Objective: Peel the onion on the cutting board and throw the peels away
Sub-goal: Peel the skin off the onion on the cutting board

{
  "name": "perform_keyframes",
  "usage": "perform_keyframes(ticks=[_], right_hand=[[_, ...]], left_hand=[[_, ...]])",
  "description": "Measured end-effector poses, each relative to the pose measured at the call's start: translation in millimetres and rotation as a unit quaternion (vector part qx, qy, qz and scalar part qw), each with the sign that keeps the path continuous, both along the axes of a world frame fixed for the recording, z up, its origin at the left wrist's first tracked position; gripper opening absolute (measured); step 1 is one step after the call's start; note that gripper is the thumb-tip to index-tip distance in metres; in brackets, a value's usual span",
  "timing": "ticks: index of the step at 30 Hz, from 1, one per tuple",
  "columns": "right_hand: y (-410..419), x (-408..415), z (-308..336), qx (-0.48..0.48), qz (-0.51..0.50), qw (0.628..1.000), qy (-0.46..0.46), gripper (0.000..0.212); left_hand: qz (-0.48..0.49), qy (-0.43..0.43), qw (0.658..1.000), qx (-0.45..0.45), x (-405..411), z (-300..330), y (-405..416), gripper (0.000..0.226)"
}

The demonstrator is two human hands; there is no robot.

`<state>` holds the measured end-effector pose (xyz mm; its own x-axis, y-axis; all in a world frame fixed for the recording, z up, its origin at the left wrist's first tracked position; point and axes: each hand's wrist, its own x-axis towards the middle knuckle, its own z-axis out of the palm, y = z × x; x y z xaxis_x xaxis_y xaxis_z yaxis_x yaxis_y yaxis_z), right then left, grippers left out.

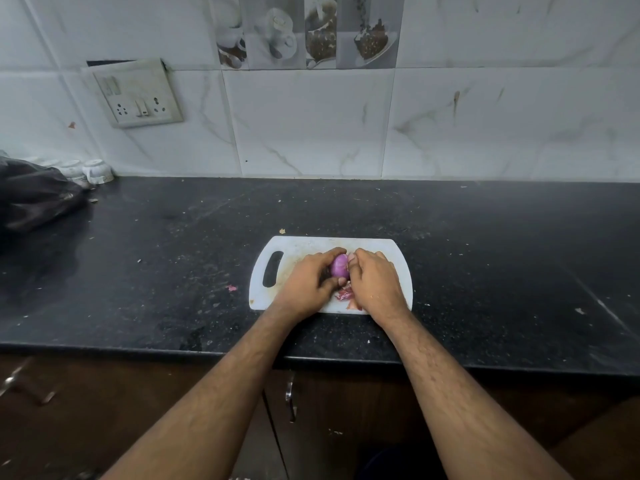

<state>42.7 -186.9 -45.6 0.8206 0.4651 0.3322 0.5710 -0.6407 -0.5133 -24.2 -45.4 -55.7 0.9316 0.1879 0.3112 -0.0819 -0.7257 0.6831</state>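
Gripping the onion (pixel 339 265) from its left side, the left hand (pixel 304 285) has fingers over the top and the thumb underneath, so the purple bulb sits just above the white cutting board (pixel 394 249). Its long axis looks near upright, a little tilted. The right hand (pixel 372 282) touches the onion's right side with fingertips curled close together; whether they pinch a skin I cannot tell. Loose peels (pixel 346 293) lie on the board between both wrists, nearer the right hand, which I judge should collect them
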Motion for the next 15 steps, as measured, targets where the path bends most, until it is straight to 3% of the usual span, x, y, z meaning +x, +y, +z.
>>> perform_keyframes(ticks=[4,9,12,15], right_hand=[[-1.8,-1.2,1.9,-0.008,0.011,1.000,0.015,0.030],[-1.8,-2.8,2.7,0.002,0.026,0.998,0.054,0.031],[-6.7,-1.2,3.3,0.109,0.036,0.985,0.130,0.031],[-13.3,4.8,3.0,0.180,-0.014,0.979,0.093,0.038]], left_hand=[[0.018,0.008,0.997,0.072,2.6,-1.9,-3.7,0.055],[0.006,0.006,0.999,0.047,-1.0,6.4,-8.8,0.055],[0.016,0.000,1.000,0.008,-3.2,8.7,-7.2,0.056],[0.031,0.001,0.999,-0.035,-4.7,7.9,-1.1,0.059]])
